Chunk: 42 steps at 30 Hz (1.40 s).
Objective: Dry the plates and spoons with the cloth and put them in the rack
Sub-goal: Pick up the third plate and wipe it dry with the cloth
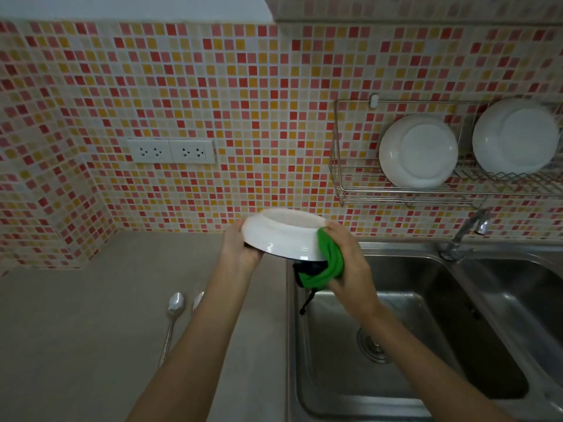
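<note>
A white plate [281,236] is held upside down above the counter's edge by the sink. My left hand [240,245] grips its left rim. My right hand [347,257] presses a green cloth [327,263] against the plate's right rim and underside. Two white plates [419,150] [515,137] stand in the wire rack [338,181] on the wall at the right. One spoon [173,315] lies on the counter, and a second spoon [198,300] beside it is partly hidden by my left forearm.
A steel double sink [426,345] fills the lower right, with a tap [466,229] behind it. The beige counter [76,330] stretches to the left. Wall sockets [170,151] sit on the mosaic tiles. A dark strap hangs below the cloth.
</note>
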{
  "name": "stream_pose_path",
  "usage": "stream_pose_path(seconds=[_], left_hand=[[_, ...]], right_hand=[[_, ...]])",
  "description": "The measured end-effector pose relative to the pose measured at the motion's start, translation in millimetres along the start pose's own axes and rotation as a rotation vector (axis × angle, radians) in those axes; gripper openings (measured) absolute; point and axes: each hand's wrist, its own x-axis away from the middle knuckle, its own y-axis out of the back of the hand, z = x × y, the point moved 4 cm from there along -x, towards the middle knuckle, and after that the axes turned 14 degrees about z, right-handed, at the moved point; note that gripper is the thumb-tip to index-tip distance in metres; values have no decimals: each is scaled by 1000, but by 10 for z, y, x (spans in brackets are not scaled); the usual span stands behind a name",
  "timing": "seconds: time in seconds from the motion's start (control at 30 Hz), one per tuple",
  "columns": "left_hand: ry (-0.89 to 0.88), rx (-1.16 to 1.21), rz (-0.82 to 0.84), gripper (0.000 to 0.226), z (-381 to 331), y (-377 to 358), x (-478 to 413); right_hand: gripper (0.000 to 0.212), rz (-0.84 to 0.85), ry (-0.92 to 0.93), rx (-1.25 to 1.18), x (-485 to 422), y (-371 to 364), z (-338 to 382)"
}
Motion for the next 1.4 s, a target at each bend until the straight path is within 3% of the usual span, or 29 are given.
stream_pose_path(seconds=[0.2, 0.33, 0.47, 0.57, 0.7, 0.77, 0.87, 1.0, 1.07, 1.17, 1.23, 1.33, 1.4], left_hand=[[-287, -106, 218, 35, -99, -181, 2], [-306, -219, 325, 37, -117, -357, 62], [-245, -452, 279, 41, -6, -392, 118], [-245, -678, 231, 35, 54, -386, 175], [-213, -795, 151, 43, 20, -330, 237], [-211, -802, 124, 42, -20, -310, 284], [-266, -740, 160, 24, -108, -342, 361], [-317, -439, 173, 32, -168, -233, 352], [-352, -320, 131, 37, -168, -146, 307], [-386, -251, -17, 47, -127, -32, 251], [-379, -234, -86, 50, -45, -2, 231], [-308, -283, -83, 52, 144, -74, 209], [-274, -442, -30, 31, 269, -142, 174]], right_hand=[[79, -62, -75, -212, -217, -29, 103], [83, -76, -236, -444, -405, -64, 157], [64, 8, -265, -524, -673, -83, 280], [52, -103, -326, -484, -917, -6, 297], [58, -147, -466, -499, -1253, 116, 61], [51, -85, -529, -568, -1371, 146, -103], [20, 11, -555, -689, -1373, 109, -369], [32, 112, -788, -1033, -961, -171, -689], [29, 84, -836, -1180, -729, -394, -700], [38, -160, -722, -1018, -350, -489, -403], [47, -216, -555, -737, -159, -453, -76], [52, -63, -276, -322, -212, -431, 295], [50, 26, -224, -301, -437, -385, 389]])
